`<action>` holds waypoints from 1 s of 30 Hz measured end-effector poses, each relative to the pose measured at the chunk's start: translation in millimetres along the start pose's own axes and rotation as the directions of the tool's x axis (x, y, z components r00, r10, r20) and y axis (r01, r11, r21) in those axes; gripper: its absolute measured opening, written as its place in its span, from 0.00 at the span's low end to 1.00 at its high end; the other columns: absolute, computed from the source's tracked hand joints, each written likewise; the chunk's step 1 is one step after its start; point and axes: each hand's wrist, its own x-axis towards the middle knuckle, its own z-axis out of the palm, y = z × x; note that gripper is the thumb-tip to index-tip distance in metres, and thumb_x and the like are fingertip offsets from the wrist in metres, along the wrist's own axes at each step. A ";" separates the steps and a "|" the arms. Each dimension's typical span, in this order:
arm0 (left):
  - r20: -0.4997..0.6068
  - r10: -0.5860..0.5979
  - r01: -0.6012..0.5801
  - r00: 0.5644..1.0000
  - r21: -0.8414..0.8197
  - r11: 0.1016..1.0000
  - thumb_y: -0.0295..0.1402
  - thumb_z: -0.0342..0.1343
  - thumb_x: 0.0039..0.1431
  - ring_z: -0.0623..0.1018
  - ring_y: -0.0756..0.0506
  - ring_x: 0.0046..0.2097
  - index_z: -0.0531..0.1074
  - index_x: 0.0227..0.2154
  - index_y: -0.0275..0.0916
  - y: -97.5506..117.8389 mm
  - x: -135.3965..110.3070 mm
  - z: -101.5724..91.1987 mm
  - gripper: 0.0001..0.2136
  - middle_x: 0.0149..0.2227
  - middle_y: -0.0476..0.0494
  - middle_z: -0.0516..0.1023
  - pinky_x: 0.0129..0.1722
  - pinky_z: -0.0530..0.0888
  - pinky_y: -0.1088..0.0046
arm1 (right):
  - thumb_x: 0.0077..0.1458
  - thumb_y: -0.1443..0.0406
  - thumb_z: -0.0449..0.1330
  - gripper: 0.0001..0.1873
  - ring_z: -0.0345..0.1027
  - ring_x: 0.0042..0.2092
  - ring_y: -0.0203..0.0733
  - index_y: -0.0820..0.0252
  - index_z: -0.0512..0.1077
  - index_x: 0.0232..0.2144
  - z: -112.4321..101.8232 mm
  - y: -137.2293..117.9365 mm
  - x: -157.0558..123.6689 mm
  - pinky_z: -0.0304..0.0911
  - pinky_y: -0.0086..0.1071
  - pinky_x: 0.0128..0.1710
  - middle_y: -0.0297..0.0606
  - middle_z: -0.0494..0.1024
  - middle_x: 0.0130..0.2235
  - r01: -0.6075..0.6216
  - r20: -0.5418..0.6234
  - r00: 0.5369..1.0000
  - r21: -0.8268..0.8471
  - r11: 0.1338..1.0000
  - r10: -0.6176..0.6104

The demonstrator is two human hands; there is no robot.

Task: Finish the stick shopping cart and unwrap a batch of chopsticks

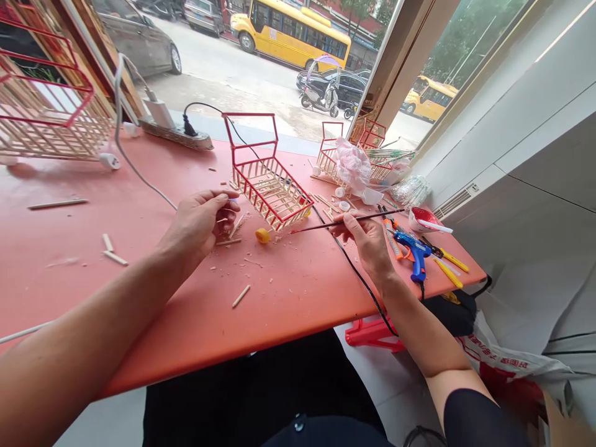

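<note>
Red-framed wooden stick cart (270, 186) stands near thin dark paintbrush (335, 222).

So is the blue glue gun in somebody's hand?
No, the blue glue gun lies on the pink table beside the right hand, which holds a thin paintbrush.

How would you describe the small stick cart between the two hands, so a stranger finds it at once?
Find the red table under the window. Near its middle, between the left hand and the right hand with its thin brush, stands a stick cart with a red rim. Only this cart has a yellow cap beside it.
</note>
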 end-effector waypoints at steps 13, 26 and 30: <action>0.042 0.024 -0.025 0.999 0.017 1.000 0.24 0.60 0.60 0.67 0.52 0.20 0.76 0.33 0.35 -7.6 8.0 -4.8 0.02 0.24 0.48 0.73 0.18 0.60 0.78 | 0.58 0.37 0.68 0.28 0.82 0.32 0.42 0.55 0.83 0.35 12.1 6.6 10.4 0.65 0.32 0.30 0.39 0.88 0.32 0.001 0.046 0.999 -0.047 0.999 0.001; 0.046 0.012 -0.013 0.999 0.022 1.000 0.23 0.57 0.63 0.67 0.52 0.21 0.76 0.33 0.35 -3.9 4.0 -3.4 0.05 0.24 0.48 0.73 0.18 0.59 0.78 | 0.62 0.39 0.66 0.26 0.82 0.35 0.43 0.54 0.83 0.36 15.6 4.8 4.7 0.69 0.35 0.35 0.39 0.89 0.34 0.031 -0.032 0.999 -0.001 1.000 -0.031; 0.024 0.001 -0.002 1.000 0.021 1.000 0.22 0.53 0.65 0.67 0.52 0.21 0.76 0.33 0.35 -2.4 3.7 -2.5 0.08 0.23 0.48 0.72 0.18 0.59 0.77 | 0.64 0.40 0.65 0.24 0.83 0.35 0.44 0.53 0.83 0.36 13.5 2.6 3.3 0.71 0.36 0.36 0.38 0.87 0.33 0.065 -0.041 0.997 -0.041 0.997 -0.066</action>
